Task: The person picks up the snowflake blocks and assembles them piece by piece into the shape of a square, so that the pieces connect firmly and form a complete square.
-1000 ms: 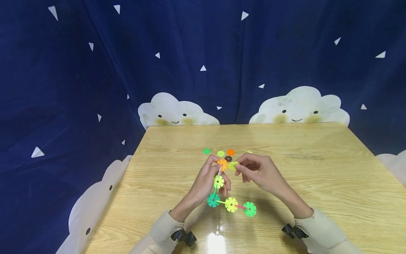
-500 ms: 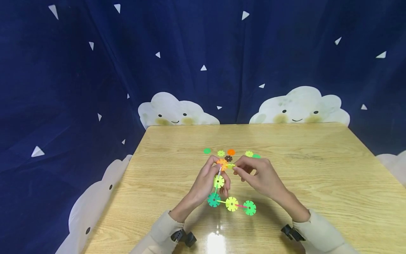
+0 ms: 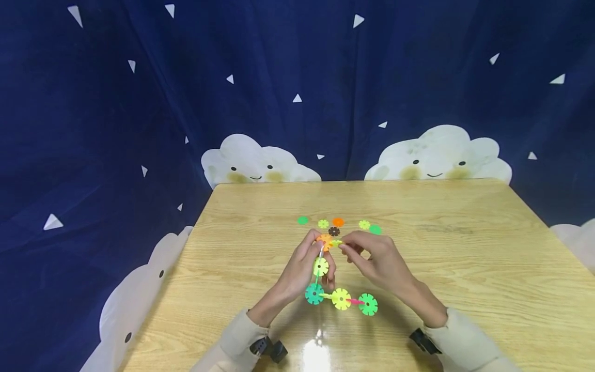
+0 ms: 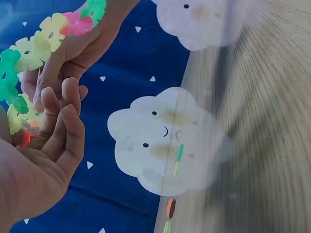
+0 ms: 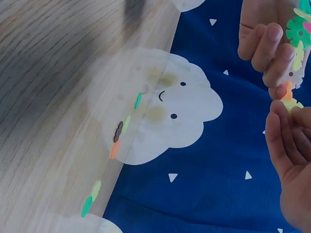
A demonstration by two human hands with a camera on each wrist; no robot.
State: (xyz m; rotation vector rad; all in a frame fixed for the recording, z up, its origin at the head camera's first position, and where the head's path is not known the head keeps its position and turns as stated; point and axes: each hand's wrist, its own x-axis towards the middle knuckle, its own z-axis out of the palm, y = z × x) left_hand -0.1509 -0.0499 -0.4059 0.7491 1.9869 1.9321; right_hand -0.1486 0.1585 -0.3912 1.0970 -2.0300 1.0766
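Note:
My left hand [image 3: 297, 266] pinches an orange notched disc [image 3: 325, 242] at the upper end of a chain of interlocking plastic discs. Below it the chain runs through a white disc seen edge-on, a yellow disc [image 3: 321, 266] and a teal disc [image 3: 314, 294]. From there it bends right to another yellow disc [image 3: 341, 299], a pink one on edge and a green disc [image 3: 368, 305]. Between thumb and index finger my right hand [image 3: 383, 261] pinches a yellow-green disc [image 3: 335, 243], nearly edge-on, right at the orange disc's rim. In the right wrist view fingers partly cover this yellow-green disc [image 5: 290, 105].
Loose discs lie on the wooden table [image 3: 465, 268] beyond my hands: green [image 3: 302, 220], yellow-green [image 3: 323, 224], orange [image 3: 338, 222], dark brown [image 3: 334, 231], and a yellow-green and green pair [image 3: 375, 229] to the right. A dark blue curtain with clouds hangs behind.
My right hand has moved left, bringing the yellow-green disc to the orange disc and turning it edge-on. The loose pair at the right has come into view. My left hand stays nearly still.

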